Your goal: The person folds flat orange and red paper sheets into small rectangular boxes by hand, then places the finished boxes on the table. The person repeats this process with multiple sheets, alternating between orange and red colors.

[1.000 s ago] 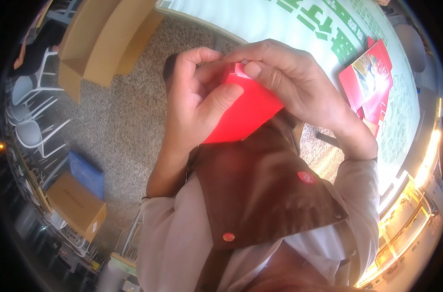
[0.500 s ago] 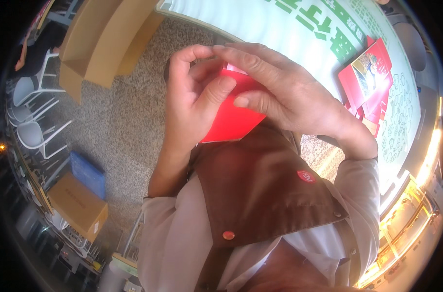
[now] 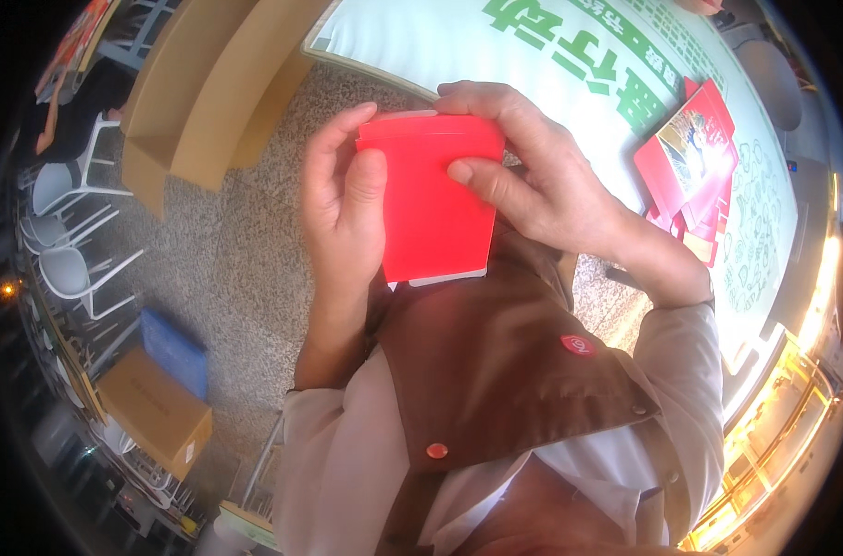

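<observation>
A flat red paper packet [image 3: 435, 208], like a small box or envelope, is held up in front of my brown apron [image 3: 505, 352]. Its top has a folded red edge, and a pale strip shows under its lower end. My left hand [image 3: 340, 190] grips the left side, thumb on the front face and fingers behind. From the right, my right hand [image 3: 523, 157] closes on it, thumb on the front face and forefinger along the top edge. The remaining fingers of both hands are partly hidden behind the packet.
At the right, a white table with green print [image 3: 579, 120] carries red packets and a picture card [image 3: 685, 153]. Tall cardboard [image 3: 195, 111] stands at far left above the speckled floor. White chairs [image 3: 65, 269], a brown carton [image 3: 153, 408] and a blue crate [image 3: 173, 352] line the left.
My hands have moved apart to the packet's sides, uncovering more of its red face. The packet has turned more upright, and its top edge is now visible.
</observation>
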The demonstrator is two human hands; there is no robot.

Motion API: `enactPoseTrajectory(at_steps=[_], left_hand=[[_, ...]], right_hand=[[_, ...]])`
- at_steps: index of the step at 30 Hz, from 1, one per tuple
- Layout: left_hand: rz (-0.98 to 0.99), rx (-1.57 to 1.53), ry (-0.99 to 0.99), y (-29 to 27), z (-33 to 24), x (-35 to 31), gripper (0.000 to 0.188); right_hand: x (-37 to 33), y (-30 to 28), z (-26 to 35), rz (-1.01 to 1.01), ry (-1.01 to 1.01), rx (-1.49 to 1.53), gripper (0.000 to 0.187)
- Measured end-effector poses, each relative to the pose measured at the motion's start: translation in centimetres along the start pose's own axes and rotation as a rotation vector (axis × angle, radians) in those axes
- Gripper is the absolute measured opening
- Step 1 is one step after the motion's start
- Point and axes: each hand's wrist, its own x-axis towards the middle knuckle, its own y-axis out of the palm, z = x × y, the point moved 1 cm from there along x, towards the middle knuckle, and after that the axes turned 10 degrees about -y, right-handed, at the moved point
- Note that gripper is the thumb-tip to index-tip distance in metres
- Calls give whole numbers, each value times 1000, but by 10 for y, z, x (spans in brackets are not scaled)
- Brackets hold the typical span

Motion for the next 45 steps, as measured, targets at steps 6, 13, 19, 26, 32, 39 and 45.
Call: enactPoseTrajectory(at_steps=[6, 13, 19, 26, 32, 39, 45], left_hand=[[26, 37, 38, -5, 3, -4, 33], [3, 109, 90, -7, 11, -8, 28], [26, 113, 126, -10, 20, -4, 24], [-32, 75, 89, -9, 19, 0, 19], [-116, 84, 104, 0, 26, 0, 17], [115, -98, -10, 7, 24, -4, 69], [31, -191, -417, -40, 71, -19, 58]], right_hand=[[-1, 6, 1, 34, -22, 15, 33], [-4, 4, -5, 119, -26, 25, 32], [-8, 9, -9, 105, 24, 45, 30], [-9, 11, -10, 20, 147, 174, 41], [-10, 8, -13, 56, 214, 177, 44], [-6, 1, -25, -161, 445, 412, 40], [-1, 8, -35, 38, 468, 344, 63]])
